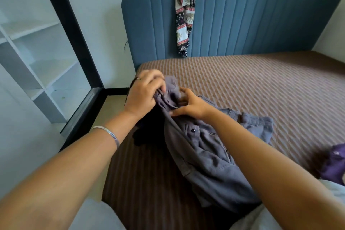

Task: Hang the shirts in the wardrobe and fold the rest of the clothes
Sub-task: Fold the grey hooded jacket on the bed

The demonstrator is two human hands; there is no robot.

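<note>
1. Right now both hands work the grey shirt (pixel 203 147) at the near-left part of the bed (pixel 261 84). Left hand (pixel 143 91) is curled tight on the collar end, bunching cloth; right hand (pixel 188 106) pinches the front edge just beside it, fingers partly spread.
2. Shirt's top is lifted; the rest trails down across the bed twd the person. One cuff/hem lies flat to the right.
3. Risk: left grip holds a wad, not a clean collar. If the shirt goes up like that it'll twist, and a hanger won't seat in the shoulders.
4. Risk: no hanger in view. Can't tell whether one sits under the cloth, so the hands may need to let go w/ the shirt half raised and it slumps back.
5. Risk: shirt is close to the bed's left edge; a loose pull could drag the tail off onto the floor.
6. Risk: studs on the front look partly undone. An open front slides off one shoulder when hung.
7. Wardrobe (pixel 43 52) stands left, shelves visible; patterned trousers (pixel 184 20) on the headboard (pixel 261 20) and a purple item (pixel 334 162) at right prob wait for folding.
</note>
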